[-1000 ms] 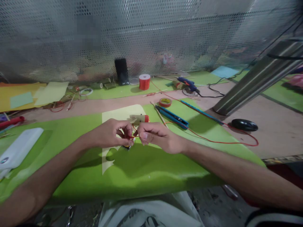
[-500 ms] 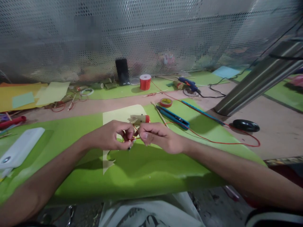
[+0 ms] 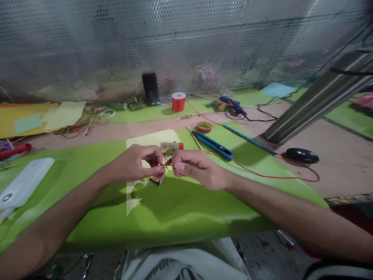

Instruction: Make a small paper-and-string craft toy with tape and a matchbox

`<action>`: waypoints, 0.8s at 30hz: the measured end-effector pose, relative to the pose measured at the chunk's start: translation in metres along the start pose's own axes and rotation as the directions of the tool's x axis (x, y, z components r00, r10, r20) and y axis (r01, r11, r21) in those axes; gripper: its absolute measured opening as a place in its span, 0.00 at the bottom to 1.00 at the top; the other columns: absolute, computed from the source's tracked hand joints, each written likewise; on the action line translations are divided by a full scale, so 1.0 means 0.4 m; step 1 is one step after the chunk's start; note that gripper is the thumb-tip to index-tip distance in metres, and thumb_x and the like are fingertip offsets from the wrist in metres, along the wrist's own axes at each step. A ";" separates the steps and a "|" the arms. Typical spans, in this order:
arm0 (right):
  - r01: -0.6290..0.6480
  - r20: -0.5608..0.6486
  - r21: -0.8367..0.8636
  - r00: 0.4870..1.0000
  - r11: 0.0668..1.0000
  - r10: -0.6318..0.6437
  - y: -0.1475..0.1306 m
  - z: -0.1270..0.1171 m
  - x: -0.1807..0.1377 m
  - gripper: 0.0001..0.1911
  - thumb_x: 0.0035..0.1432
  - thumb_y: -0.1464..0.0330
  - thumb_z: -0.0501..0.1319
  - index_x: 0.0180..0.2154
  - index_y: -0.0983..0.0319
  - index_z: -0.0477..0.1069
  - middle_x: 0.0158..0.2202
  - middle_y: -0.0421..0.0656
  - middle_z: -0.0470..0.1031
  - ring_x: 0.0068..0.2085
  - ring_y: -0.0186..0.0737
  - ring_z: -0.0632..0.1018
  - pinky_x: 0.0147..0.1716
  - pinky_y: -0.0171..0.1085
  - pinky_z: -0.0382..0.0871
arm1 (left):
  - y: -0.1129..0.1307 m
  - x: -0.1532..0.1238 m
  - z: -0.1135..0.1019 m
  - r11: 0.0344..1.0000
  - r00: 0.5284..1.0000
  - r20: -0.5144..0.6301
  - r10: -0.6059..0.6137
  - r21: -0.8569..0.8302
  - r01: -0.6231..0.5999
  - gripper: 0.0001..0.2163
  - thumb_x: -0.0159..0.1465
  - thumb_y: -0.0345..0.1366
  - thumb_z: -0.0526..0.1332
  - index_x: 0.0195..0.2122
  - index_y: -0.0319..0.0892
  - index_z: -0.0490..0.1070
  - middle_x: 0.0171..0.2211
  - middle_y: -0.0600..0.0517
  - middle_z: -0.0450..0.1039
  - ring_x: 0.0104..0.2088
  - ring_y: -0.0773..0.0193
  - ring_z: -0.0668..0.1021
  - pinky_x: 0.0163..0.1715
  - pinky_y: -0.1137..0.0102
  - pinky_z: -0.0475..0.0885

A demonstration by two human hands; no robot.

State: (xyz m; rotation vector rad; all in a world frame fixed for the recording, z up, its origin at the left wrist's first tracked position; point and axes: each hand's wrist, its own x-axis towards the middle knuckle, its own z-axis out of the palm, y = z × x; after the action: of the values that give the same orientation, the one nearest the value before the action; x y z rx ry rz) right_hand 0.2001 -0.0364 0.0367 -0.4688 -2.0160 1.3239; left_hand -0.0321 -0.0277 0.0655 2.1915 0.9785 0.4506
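Note:
My left hand (image 3: pixel 147 161) and my right hand (image 3: pixel 196 169) are close together above the green table cover, both closed in a pinch. A short stretch of thin red cord (image 3: pixel 166 165) runs between their fingertips. A tiny pale tip shows at the left fingers; what it belongs to is unclear. Just below them is a small red, yellow and black item (image 3: pixel 158 178), partly covered by the left thumb. Behind the hands lies a small bamboo-like tube (image 3: pixel 171 146) with a red end, on a cut sheet of cream paper (image 3: pixel 134 144).
A teal box cutter (image 3: pixel 214 146), a thin stick and a tape roll (image 3: pixel 204 126) lie ahead to the right. Farther back are a red cord spool (image 3: pixel 178 104), a phone and a glue gun (image 3: pixel 231 103). A metal post (image 3: pixel 314 101), black mouse (image 3: pixel 302 155) and white power bank (image 3: pixel 26 182) flank.
My left hand has risen slightly and its fingers have shifted. The small red, yellow and black item below now shows more clearly. My right hand has stayed nearly in place, pinched.

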 end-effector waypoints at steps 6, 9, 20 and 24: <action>0.014 0.009 -0.071 1.000 0.997 -0.013 0.008 0.005 -0.001 0.19 0.71 0.57 0.52 0.31 0.63 0.64 0.27 0.38 0.63 0.29 0.32 0.64 0.30 0.34 0.58 | 0.002 -0.004 -0.002 0.994 0.998 0.018 0.066 0.084 -0.068 0.08 0.63 0.39 0.63 0.33 0.40 0.71 0.28 0.53 0.77 0.28 0.68 0.77 0.30 0.75 0.70; -0.005 0.005 -0.092 1.000 0.996 0.005 0.007 0.011 -0.005 0.19 0.71 0.58 0.51 0.31 0.62 0.63 0.27 0.37 0.63 0.28 0.32 0.63 0.30 0.34 0.58 | 0.004 -0.008 -0.003 0.989 0.995 0.041 0.088 0.114 -0.092 0.07 0.63 0.38 0.62 0.33 0.41 0.71 0.27 0.54 0.77 0.26 0.69 0.77 0.29 0.75 0.69; 0.093 -0.143 -0.082 0.984 0.992 -0.104 0.017 -0.012 0.008 0.10 0.69 0.64 0.54 0.41 0.62 0.71 0.46 0.48 0.77 0.47 0.39 0.77 0.46 0.40 0.70 | 0.003 -0.022 -0.056 0.923 0.978 -0.128 0.165 0.370 -0.107 0.06 0.63 0.36 0.59 0.31 0.42 0.71 0.29 0.53 0.77 0.29 0.67 0.77 0.31 0.72 0.71; 0.044 -0.316 -0.447 0.926 0.893 -0.204 0.046 -0.033 0.023 0.10 0.65 0.71 0.54 0.46 0.62 0.71 0.54 0.53 0.75 0.56 0.45 0.75 0.56 0.46 0.67 | -0.027 -0.037 -0.127 0.963 0.888 -0.438 0.139 0.267 -0.019 0.04 0.61 0.35 0.62 0.31 0.42 0.70 0.34 0.51 0.79 0.35 0.65 0.79 0.38 0.69 0.76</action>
State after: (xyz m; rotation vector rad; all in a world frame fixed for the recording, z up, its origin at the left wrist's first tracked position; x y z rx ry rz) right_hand 0.2019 -0.0142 0.0267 -0.7103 -1.9814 0.6412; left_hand -0.0755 -0.0111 0.0934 2.4194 1.2527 0.9571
